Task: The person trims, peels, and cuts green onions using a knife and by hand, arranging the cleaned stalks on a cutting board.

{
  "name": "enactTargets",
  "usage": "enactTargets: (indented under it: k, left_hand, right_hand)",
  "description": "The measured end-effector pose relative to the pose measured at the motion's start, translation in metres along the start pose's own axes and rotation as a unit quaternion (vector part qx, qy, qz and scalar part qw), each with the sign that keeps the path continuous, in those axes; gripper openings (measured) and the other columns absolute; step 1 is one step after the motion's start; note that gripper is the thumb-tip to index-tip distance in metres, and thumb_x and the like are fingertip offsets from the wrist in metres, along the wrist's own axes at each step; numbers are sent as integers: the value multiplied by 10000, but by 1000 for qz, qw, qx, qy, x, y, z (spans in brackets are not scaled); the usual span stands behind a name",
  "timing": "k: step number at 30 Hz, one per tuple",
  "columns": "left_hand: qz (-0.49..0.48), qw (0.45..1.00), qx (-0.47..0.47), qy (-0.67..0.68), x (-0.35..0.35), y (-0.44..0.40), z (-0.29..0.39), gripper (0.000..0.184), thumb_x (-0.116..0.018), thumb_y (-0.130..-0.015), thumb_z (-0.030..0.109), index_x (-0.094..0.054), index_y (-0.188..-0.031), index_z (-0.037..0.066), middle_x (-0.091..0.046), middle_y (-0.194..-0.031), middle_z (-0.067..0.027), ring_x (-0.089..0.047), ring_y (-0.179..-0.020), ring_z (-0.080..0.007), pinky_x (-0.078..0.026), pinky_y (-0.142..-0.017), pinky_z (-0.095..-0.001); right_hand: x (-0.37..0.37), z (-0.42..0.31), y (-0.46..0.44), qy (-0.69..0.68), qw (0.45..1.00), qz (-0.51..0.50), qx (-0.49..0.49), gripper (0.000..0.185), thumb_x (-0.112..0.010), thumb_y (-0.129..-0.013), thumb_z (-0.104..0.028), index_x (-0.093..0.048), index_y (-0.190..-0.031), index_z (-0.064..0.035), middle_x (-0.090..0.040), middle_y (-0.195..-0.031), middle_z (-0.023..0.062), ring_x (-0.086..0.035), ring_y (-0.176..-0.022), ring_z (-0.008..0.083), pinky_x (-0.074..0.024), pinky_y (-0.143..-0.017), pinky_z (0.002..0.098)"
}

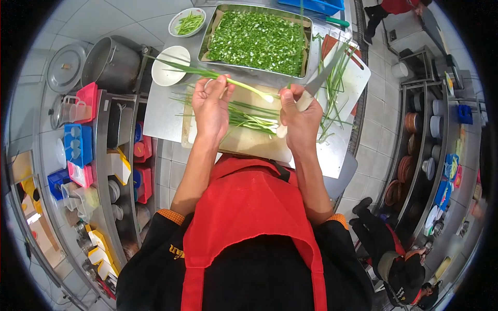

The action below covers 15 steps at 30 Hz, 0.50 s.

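In the head view my left hand point(211, 106) pinches a spring onion point(244, 87) by its stalk, its green leaves trailing to the left. The fingers of my right hand point(300, 118) are closed around a knife point(328, 70), whose blade points up and away to the right. My right thumb and forefinger are close to the onion's white root end; whether they touch it I cannot tell. Below both hands, a bunch of spring onions point(251, 118) lies on a cutting board point(259, 147). Behind stands a metal tray point(206, 39) filled with chopped spring onion point(254, 41).
Left of the tray are a white bowl point(170, 66) and a bowl of green strips point(189, 24). Loose green leaves point(337, 78) lie across a white board point(359, 79) on the right. Another person point(397, 264) stands by the right shelves; part of one more shows at top right.
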<state>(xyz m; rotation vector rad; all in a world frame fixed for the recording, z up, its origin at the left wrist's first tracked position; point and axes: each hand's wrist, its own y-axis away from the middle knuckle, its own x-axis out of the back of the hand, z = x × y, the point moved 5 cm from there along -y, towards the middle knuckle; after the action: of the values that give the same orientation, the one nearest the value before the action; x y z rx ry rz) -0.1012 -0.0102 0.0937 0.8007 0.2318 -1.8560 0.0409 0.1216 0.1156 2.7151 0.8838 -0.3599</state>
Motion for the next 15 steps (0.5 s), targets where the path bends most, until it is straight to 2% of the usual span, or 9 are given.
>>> enactTargets:
  k: [2,5,6,8,10,12,13,15]
  left_hand:
    - [18,1000,-26,3,6,-8,4,175,-625,-884,14,-491,-981,74,-656,-940,-97,-626,-932,-168,-535,-814,-297]
    - [70,994,-88,17,49,-34,22,145,-623,-895,49,-510,-987,52,-629,-990,-107,-604,-973,-186,-515,-874,-315]
    - [86,990,-108,18,64,-43,34,136,-627,-896,62,-527,-988,40,-624,-1001,-110,-600,-986,-193,-505,-904,-319]
    - [59,994,-90,8,65,-46,52,162,-622,-897,58,-517,-1018,39,-619,-995,-103,-603,-977,-209,-504,-914,-350]
    - [24,997,-63,-28,43,-39,59,198,-601,-896,52,-512,-1073,36,-608,-966,-88,-604,-1000,-244,-491,-959,-398]
    - [8,1000,-17,-20,11,-26,54,174,-582,-898,74,-524,-1058,40,-589,-903,-56,-605,-860,-179,-518,-814,-334]
    - [5,1000,-14,-18,7,-26,44,174,-582,-898,74,-524,-1058,40,-589,-903,-56,-605,-860,-179,-518,-814,-334]
    - [-213,962,148,84,-14,-20,14,157,-571,-895,96,-536,-1042,52,-563,-839,-21,-521,-661,-97,-441,-604,-246]
  right_hand:
    - [3,-5,2,-15,1000,12,11,94,-627,-910,-84,-609,-949,0,-628,-811,29,-492,-593,43,-380,-492,198]
    - [32,-18,-1,-60,993,78,64,117,-618,-925,-131,-599,-918,-16,-617,-794,46,-405,-462,39,-299,-395,216]
    - [41,-29,-3,-55,993,69,76,121,-631,-916,-129,-610,-922,-10,-625,-780,46,-402,-466,38,-297,-400,205]
    - [54,-36,-3,14,998,51,29,138,-654,-897,-127,-627,-947,-1,-653,-799,58,-396,-462,32,-300,-402,197]
    - [60,-34,-4,20,999,38,13,151,-665,-888,-126,-635,-960,3,-664,-815,64,-393,-460,29,-303,-404,195]
    - [65,-31,-3,28,999,23,-1,165,-675,-878,-124,-642,-972,7,-676,-832,70,-390,-458,27,-306,-405,192]
    - [64,-27,-2,11,1000,7,-18,172,-680,-873,-124,-645,-977,8,-680,-835,69,-391,-458,25,-309,-404,192]
    - [58,-24,0,-24,998,-18,-46,187,-691,-861,-122,-653,-989,8,-684,-840,66,-395,-458,26,-309,-403,191]
